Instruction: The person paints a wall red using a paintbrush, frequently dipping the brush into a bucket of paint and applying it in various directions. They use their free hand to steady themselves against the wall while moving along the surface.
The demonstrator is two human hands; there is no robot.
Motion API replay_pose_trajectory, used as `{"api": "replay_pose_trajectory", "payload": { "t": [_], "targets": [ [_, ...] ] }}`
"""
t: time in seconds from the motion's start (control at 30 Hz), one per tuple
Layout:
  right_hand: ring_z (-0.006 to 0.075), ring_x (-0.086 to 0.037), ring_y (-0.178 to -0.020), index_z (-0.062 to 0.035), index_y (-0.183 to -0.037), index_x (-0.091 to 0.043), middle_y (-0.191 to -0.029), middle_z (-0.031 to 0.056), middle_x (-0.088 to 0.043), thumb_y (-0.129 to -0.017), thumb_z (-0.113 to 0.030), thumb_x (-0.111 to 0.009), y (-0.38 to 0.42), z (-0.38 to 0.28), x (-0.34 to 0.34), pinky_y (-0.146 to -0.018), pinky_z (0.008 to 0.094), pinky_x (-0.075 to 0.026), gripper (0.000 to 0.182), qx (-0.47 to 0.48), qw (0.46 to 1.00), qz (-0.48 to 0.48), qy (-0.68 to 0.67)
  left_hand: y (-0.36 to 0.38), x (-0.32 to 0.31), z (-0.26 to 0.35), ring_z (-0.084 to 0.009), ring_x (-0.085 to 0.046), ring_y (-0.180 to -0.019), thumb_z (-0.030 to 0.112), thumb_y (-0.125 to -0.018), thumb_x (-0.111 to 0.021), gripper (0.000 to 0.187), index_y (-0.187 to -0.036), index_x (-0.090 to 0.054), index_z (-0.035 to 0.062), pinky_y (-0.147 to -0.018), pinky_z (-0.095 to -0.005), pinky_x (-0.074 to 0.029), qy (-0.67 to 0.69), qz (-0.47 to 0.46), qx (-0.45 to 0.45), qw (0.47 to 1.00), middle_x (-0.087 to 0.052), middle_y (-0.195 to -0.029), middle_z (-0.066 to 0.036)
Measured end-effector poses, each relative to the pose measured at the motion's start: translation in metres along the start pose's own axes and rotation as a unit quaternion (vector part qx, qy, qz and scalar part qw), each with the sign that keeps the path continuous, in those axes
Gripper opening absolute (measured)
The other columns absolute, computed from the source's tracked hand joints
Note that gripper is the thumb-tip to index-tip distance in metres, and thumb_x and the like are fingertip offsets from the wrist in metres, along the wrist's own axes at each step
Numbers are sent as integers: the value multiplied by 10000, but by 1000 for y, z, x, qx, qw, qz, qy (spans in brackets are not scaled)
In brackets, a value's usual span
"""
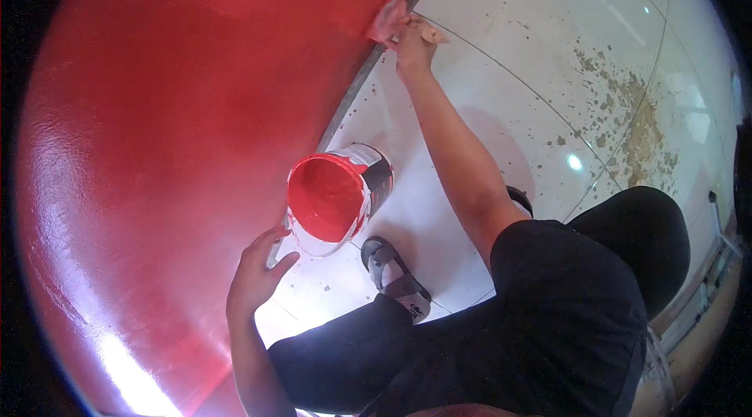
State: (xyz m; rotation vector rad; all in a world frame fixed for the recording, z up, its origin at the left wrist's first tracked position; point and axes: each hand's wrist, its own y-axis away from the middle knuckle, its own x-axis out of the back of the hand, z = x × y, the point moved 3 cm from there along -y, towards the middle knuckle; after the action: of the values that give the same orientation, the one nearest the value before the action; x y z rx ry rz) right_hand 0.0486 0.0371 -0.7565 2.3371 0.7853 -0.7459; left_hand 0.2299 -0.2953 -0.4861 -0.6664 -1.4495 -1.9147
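Observation:
My right hand (413, 47) is closed around a paintbrush (388, 20), its pale handle end sticking out to the right of the fist. The brush head is red and blurred, against the lower edge of the red wall (196, 88) where it meets the floor. My left hand (258, 267) has its thumb and fingers apart, fingertips close to the rim of the paint bucket (378, 170). Red paint coats the inside of the bucket, and its wire handle hangs down at the front.
White floor tiles (486, 96) carry paint specks and a brownish stained patch (638, 131) on the right. A dark strip (352, 96) runs along the foot of the wall. My sandaled foot (394, 272) stands just below the bucket.

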Motion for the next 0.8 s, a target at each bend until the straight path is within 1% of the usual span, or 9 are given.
{"api": "replay_pose_trajectory", "payload": {
  "t": [0.07, 0.13, 0.4, 0.43, 0.47, 0.53, 0.6, 0.7, 0.8],
  "targets": [
    [198, -629, -741, -54, -862, -503, -863, 90, -582, -761, 76, -571, 19, -37, -12, -604, 349, -536, 178, -54, 995, -15, -83, -1, -2, -5, -299, -563, -1170, 225, -831, -714, 476, -1259, -574, 72, -967, -442, -455, -2, -4, 5, 1000, -586, -1292, -139],
    [205, -625, -792, -70, -904, -479, -921, 91, -567, -780, 71, -556, 23, -70, -5, -656, 381, -559, 203, 23, 986, -49, -159, -3, -2, -7, -297, -563, -1171, 221, -832, -714, 477, -1262, -572, 71, -970, -446, -453, 5, -6, -19, 1000, -592, -1282, -138],
    [194, -610, -787, -55, -791, -533, -837, 80, -595, -758, 88, -532, -3, 12, 6, -578, 337, -539, 147, -24, 999, 35, 23, 1, -2, -7, -306, -564, -1172, 219, -836, -709, 470, -1258, -572, 63, -976, -459, -450, 9, -3, 5, 1000, -592, -1282, -140],
    [248, -632, -829, -79, -908, -494, -890, 81, -570, -750, 77, -568, 4, 3, 2, -718, 421, -572, 234, -49, 999, 3, 23, 2, -4, -9, -307, -564, -1171, 227, -835, -710, 474, -1258, -572, 63, -974, -466, -451, 6, -9, 7, 1000, -591, -1284, -140],
    [248, -632, -829, -79, -908, -494, -890, 81, -570, -750, 77, -568, 12, -10, 4, -718, 421, -572, 234, -50, 998, 3, 25, 3, -4, -10, -307, -564, -1171, 227, -835, -710, 474, -1258, -572, 63, -974, -466, -451, 8, -9, 9, 1000, -591, -1284, -140],
    [264, -647, -847, -81, -927, -464, -878, 92, -583, -762, 70, -560, 12, -32, 21, -725, 439, -575, 243, -58, 974, -69, -209, 4, 0, -8, -307, -558, -1178, 230, -832, -714, 479, -1258, -572, 63, -976, -466, -450, 8, -8, 15, 1000, -589, -1286, -143],
    [271, -655, -856, -92, -948, -445, -893, 102, -585, -783, 50, -539, 6, -34, 32, -733, 466, -574, 237, -35, 976, -63, -203, 4, 2, -8, -306, -557, -1179, 222, -832, -714, 476, -1256, -572, 61, -979, -458, -449, 9, 3, 11, 1000, -591, -1282, -145],
    [244, -649, -820, -119, -945, -462, -905, 87, -581, -794, 21, -539, 2, -26, 40, -738, 494, -565, 220, -56, 995, 76, -22, 3, -1, -7, -302, -558, -1181, 207, -833, -713, 467, -1252, -574, 56, -987, -440, -446, 15, 0, -1, 1000, -594, -1274, -148],
    [250, -642, -819, -117, -964, -450, -916, 92, -579, -791, 16, -550, -5, 9, 25, -734, 488, -564, 240, -84, 996, -7, -31, 1, -5, -5, -295, -559, -1181, 198, -837, -708, 455, -1246, -577, 51, -1002, -428, -437, 11, -13, -13, 1000, -597, -1267, -151]
  ]
}}
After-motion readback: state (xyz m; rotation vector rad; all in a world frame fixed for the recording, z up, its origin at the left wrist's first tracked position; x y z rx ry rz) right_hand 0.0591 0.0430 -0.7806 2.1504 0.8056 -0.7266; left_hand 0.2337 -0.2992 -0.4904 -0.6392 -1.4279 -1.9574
